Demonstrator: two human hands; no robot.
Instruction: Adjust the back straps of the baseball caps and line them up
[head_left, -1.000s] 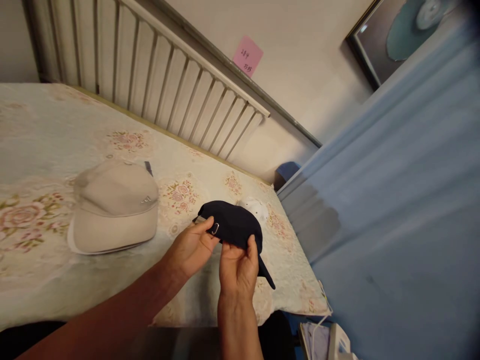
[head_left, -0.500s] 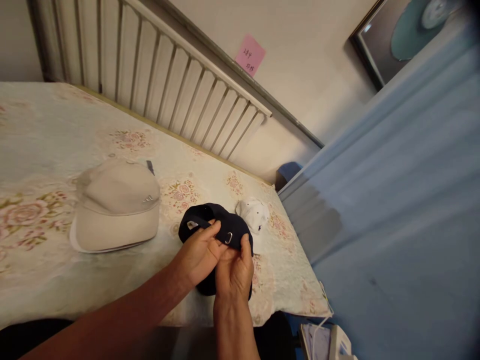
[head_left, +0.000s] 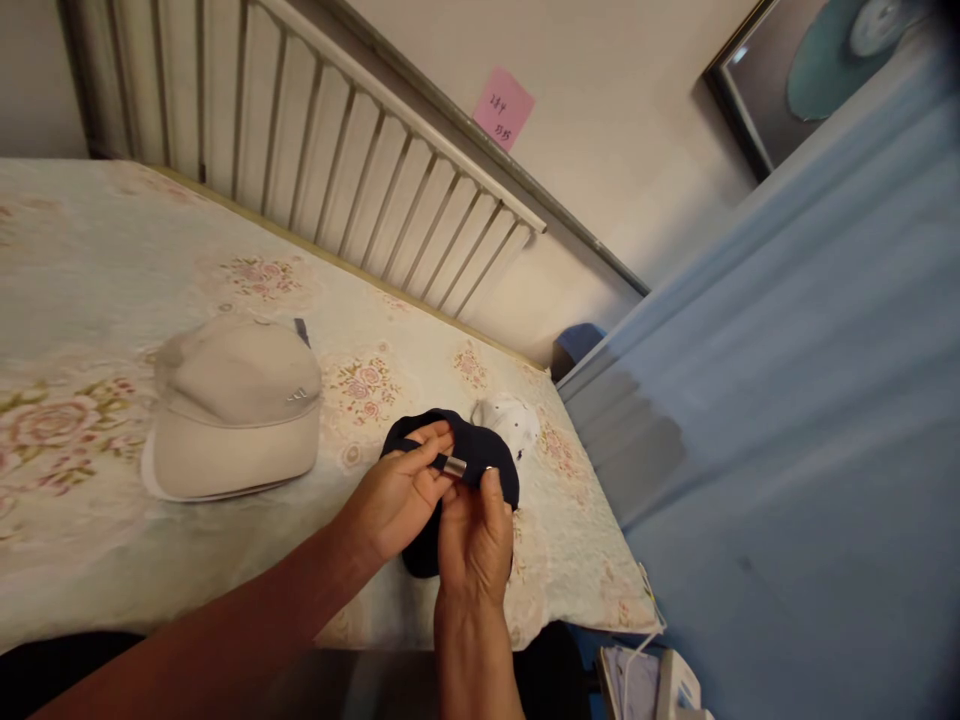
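Observation:
A dark navy cap (head_left: pixel 480 450) is held low over the floral bedspread (head_left: pixel 97 250) near its right end. My left hand (head_left: pixel 394 495) pinches the cap's back strap beside a small metal buckle (head_left: pixel 454 467). My right hand (head_left: pixel 474 540) grips the cap from below, thumb up against the strap near the buckle. Both hands are closed on the cap. A small white cap (head_left: pixel 512 422) lies just behind the navy one, partly hidden by it.
A beige cap (head_left: pixel 236 405) rests on the bedspread to the left. A slatted white headboard (head_left: pixel 337 160) runs along the far side. A pink sticky note (head_left: pixel 502 108) is on the wall. A blue curtain (head_left: pixel 787 420) hangs at the right.
The navy cap has been turned in my hands, brim now tucked below. My fingers have shifted along the back strap to the buckle. The other caps have not moved.

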